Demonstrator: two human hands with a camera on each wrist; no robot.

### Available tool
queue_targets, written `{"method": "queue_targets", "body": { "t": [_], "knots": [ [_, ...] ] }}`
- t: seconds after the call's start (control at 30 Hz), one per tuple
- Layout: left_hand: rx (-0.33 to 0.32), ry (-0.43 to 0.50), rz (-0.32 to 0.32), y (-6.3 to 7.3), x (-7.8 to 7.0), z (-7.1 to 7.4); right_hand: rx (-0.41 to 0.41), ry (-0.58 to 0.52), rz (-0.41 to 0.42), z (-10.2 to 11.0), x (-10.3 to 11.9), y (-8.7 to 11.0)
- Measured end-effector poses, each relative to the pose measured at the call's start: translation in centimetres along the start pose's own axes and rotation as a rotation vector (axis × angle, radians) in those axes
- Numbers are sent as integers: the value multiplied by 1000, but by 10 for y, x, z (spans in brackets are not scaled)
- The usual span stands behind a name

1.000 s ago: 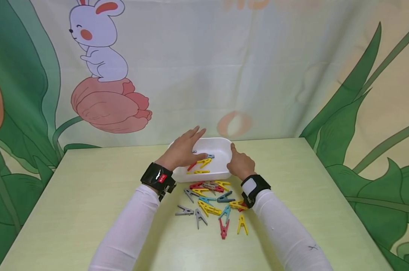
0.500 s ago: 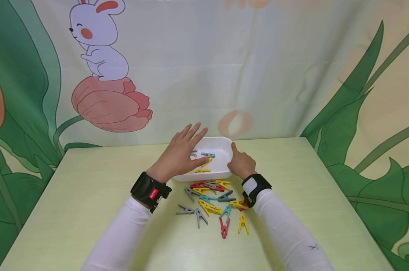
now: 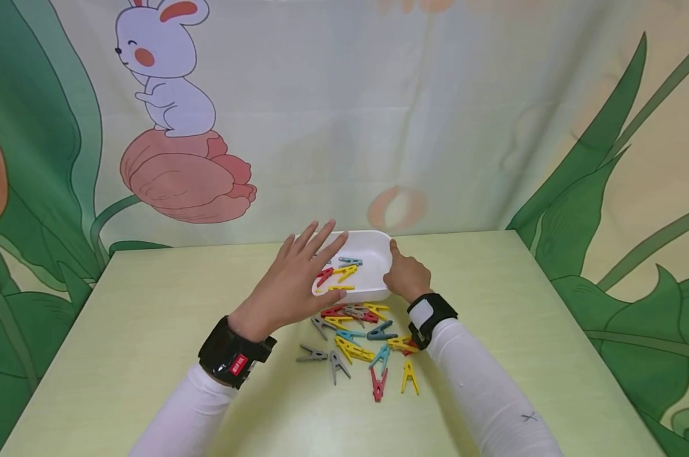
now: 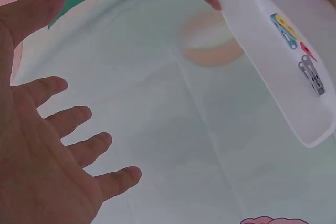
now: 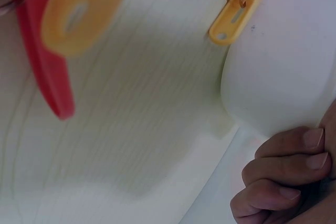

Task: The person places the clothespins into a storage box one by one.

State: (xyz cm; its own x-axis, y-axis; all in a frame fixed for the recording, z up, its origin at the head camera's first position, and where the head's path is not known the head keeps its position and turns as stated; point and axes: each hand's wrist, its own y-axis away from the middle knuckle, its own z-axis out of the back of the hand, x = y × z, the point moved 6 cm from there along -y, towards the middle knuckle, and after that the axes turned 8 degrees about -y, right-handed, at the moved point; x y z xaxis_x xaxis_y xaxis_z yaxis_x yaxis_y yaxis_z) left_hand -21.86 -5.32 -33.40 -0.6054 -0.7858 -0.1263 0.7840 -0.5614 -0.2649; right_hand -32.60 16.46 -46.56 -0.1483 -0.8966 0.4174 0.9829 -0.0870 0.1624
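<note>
A white plastic tray (image 3: 375, 266) stands near the table's back edge, with several clothespins inside, among them a yellow clothespin (image 3: 347, 273) and a light blue clothespin (image 3: 351, 261). My right hand (image 3: 407, 277) holds the tray's right end, index finger along the rim and the other fingers (image 5: 283, 169) curled outside the wall. My left hand (image 3: 284, 282) is spread over the tray's left part, palm facing it, with nothing in its grasp; it hides the tray's left end in the head view. The left wrist view shows its fingers apart from the tray.
Several loose clothespins lie in front of the tray, including a red clothespin (image 3: 377, 384), a grey clothespin (image 3: 339, 366) and a dark blue-grey clothespin (image 3: 381, 331). Behind the pale table (image 3: 150, 330) hangs a printed curtain (image 3: 299, 127).
My left hand has drawn back toward the lower left and spread its fingers, uncovering more clothespins in the tray. My right hand has stayed at the tray's right end.
</note>
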Motion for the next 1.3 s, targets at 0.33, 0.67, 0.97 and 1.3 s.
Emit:
{"method": "queue_targets", "body": {
  "t": [0.33,0.67,0.97,1.3],
  "knots": [
    [-26,-48,-65,27,-9,-3,-2,-12,-10,-3,-4,2],
    [129,-30,-70,51,-10,-47,6,-11,-22,-2,-2,4],
    [260,24,-49,67,-9,-80,0,-11,-19,0,1,7],
    [459,51,60,86,-1,-107,-4,-11,-23,-2,1,7]
  ]
}}
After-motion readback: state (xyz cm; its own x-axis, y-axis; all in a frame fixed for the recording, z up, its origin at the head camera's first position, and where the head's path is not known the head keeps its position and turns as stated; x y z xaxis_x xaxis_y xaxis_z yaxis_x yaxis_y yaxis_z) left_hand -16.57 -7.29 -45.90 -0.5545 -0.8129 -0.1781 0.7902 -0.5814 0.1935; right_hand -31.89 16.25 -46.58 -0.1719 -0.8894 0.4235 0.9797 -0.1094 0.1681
